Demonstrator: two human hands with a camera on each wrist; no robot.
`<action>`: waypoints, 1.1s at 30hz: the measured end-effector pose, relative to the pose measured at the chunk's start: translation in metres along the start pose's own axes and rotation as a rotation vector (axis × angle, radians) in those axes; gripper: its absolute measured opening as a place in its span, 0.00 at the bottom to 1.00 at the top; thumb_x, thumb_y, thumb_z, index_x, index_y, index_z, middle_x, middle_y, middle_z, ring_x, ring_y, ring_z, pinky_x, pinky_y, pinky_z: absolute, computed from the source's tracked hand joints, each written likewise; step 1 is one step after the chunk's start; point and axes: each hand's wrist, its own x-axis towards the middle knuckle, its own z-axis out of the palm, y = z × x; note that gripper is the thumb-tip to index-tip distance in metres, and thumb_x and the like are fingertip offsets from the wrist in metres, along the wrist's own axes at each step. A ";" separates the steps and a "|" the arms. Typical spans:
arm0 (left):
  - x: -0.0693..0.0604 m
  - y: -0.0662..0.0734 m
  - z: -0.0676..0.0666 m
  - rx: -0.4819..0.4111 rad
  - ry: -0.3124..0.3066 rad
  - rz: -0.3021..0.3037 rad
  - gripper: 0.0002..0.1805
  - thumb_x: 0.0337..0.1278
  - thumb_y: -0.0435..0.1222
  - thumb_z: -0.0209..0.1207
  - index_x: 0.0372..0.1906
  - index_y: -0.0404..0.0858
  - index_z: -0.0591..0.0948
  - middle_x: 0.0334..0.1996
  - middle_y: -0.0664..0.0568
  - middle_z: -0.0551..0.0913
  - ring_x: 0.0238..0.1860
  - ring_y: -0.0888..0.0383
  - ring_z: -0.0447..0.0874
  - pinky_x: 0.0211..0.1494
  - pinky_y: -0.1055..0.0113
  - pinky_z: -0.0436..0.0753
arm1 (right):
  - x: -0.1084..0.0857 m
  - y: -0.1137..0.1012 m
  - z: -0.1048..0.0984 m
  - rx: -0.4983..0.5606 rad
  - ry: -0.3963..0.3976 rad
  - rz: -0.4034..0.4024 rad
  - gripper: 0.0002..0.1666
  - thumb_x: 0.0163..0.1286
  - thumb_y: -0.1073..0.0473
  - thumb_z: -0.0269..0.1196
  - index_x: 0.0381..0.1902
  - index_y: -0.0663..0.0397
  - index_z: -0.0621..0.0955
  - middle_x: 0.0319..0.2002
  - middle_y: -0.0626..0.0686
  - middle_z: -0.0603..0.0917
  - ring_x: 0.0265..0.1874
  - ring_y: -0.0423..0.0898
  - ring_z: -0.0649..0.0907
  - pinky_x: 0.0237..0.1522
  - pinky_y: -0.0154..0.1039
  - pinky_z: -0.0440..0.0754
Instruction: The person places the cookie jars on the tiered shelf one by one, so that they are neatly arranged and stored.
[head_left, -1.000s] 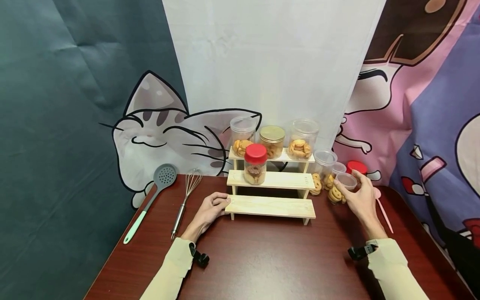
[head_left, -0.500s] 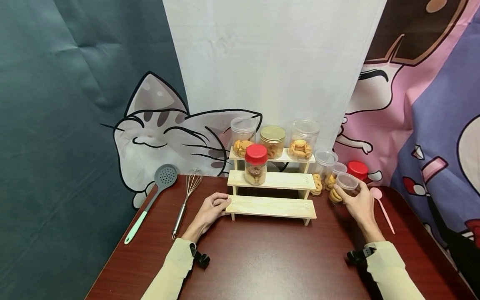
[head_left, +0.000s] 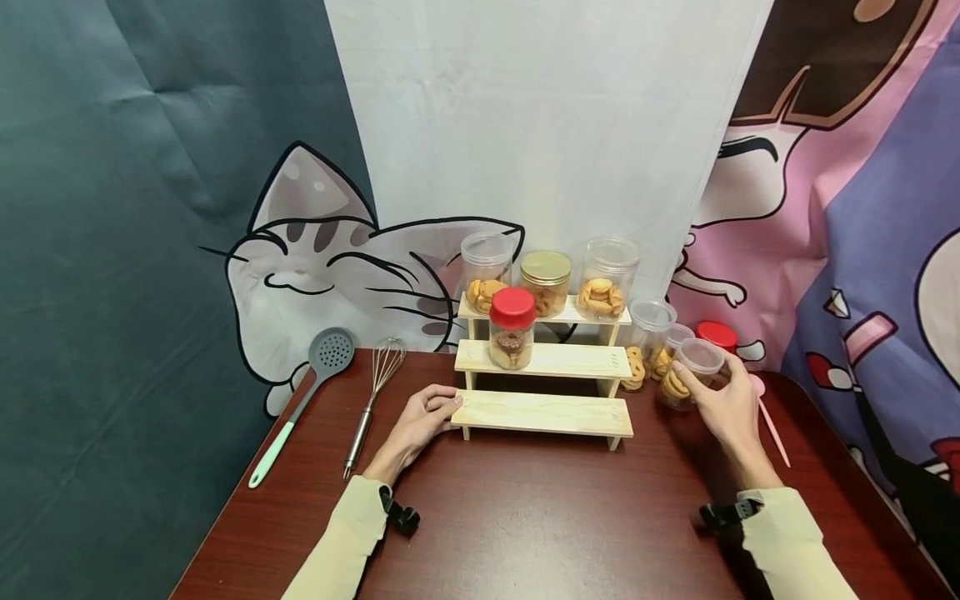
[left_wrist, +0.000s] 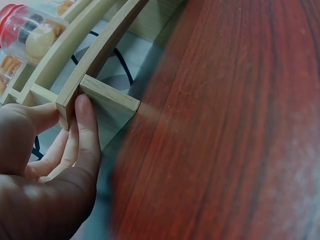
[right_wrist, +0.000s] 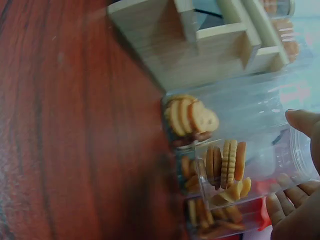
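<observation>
Head view: the person's left hand (head_left: 423,419) pinches the left end of the lowest board of a three-tier wooden stand (head_left: 557,412), thumb and fingers closed on the board. The right hand (head_left: 731,410), curved with a gap between thumb and fingers, grips a clear jar (head_left: 701,356) of cookies near its lid. This jar is upright, right of the stand; whether its base touches the table (head_left: 555,525) I cannot tell.

Just beside it are a tall clear jar (head_left: 651,321), a smaller one (head_left: 667,354) and, farther right, a red-lidded jar (head_left: 716,335). Handling it well probably means keeping it level, raising it clear of these neighbours, and keeping the left hand's hold light so the stand does not shift.

Another red-lidded jar is on the middle tier, three jars on the top. A whisk (head_left: 372,404) and slotted turner (head_left: 307,398) lie left; a pink spoon (head_left: 774,435) lies far right.
</observation>
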 end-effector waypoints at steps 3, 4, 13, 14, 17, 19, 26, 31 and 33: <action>0.000 0.000 -0.001 0.012 0.004 0.000 0.23 0.77 0.32 0.64 0.67 0.25 0.74 0.44 0.50 0.90 0.42 0.60 0.90 0.46 0.68 0.91 | -0.001 -0.012 -0.003 0.033 0.025 -0.039 0.40 0.63 0.50 0.82 0.71 0.43 0.82 0.57 0.56 0.88 0.40 0.31 0.85 0.40 0.17 0.75; 0.000 0.000 -0.002 0.017 0.007 0.001 0.23 0.77 0.32 0.64 0.67 0.25 0.74 0.44 0.50 0.90 0.42 0.60 0.90 0.45 0.68 0.91 | -0.001 -0.016 -0.004 0.041 0.030 -0.046 0.40 0.62 0.50 0.83 0.71 0.43 0.82 0.56 0.54 0.88 0.39 0.32 0.85 0.40 0.17 0.75; 0.001 0.000 -0.004 0.024 0.004 0.003 0.23 0.77 0.33 0.64 0.67 0.25 0.74 0.46 0.48 0.90 0.43 0.60 0.90 0.47 0.68 0.91 | -0.008 -0.060 -0.003 0.071 0.046 -0.084 0.38 0.64 0.47 0.82 0.70 0.40 0.82 0.46 0.32 0.83 0.37 0.31 0.83 0.39 0.17 0.77; 0.001 0.000 -0.003 0.022 0.004 0.004 0.23 0.77 0.33 0.64 0.67 0.25 0.74 0.46 0.48 0.89 0.43 0.60 0.90 0.47 0.68 0.91 | -0.008 -0.064 -0.001 0.089 0.043 -0.092 0.38 0.64 0.49 0.82 0.70 0.41 0.82 0.46 0.32 0.83 0.37 0.30 0.83 0.39 0.18 0.77; 0.001 0.000 -0.003 0.020 0.003 0.007 0.23 0.77 0.33 0.64 0.67 0.25 0.74 0.47 0.47 0.89 0.43 0.60 0.90 0.47 0.68 0.91 | -0.010 -0.076 0.003 0.162 0.019 -0.116 0.36 0.65 0.53 0.81 0.70 0.46 0.82 0.47 0.35 0.84 0.37 0.29 0.85 0.41 0.18 0.81; 0.001 0.000 -0.003 0.021 0.006 0.007 0.23 0.77 0.33 0.64 0.67 0.26 0.74 0.47 0.46 0.89 0.43 0.60 0.90 0.47 0.68 0.91 | -0.012 -0.083 0.007 0.197 0.004 -0.129 0.36 0.66 0.56 0.80 0.70 0.48 0.82 0.48 0.35 0.84 0.40 0.30 0.86 0.43 0.18 0.82; 0.002 -0.002 -0.003 0.029 0.006 -0.001 0.23 0.77 0.33 0.64 0.67 0.26 0.75 0.44 0.51 0.90 0.42 0.61 0.90 0.45 0.70 0.90 | -0.017 -0.103 0.022 0.214 -0.002 -0.153 0.32 0.68 0.58 0.77 0.69 0.54 0.82 0.46 0.36 0.84 0.40 0.32 0.84 0.41 0.20 0.81; 0.001 -0.002 -0.002 0.017 0.003 -0.004 0.23 0.77 0.33 0.64 0.67 0.26 0.75 0.44 0.51 0.90 0.42 0.60 0.90 0.45 0.69 0.90 | -0.018 -0.112 0.035 0.272 -0.033 -0.203 0.33 0.68 0.60 0.78 0.70 0.52 0.82 0.52 0.46 0.86 0.44 0.34 0.84 0.44 0.24 0.81; 0.001 -0.002 -0.002 0.018 0.003 -0.005 0.23 0.77 0.33 0.64 0.67 0.26 0.75 0.44 0.50 0.90 0.42 0.60 0.90 0.46 0.69 0.91 | -0.018 -0.115 0.040 0.305 -0.059 -0.222 0.33 0.68 0.60 0.78 0.70 0.51 0.82 0.54 0.49 0.86 0.48 0.35 0.84 0.48 0.25 0.83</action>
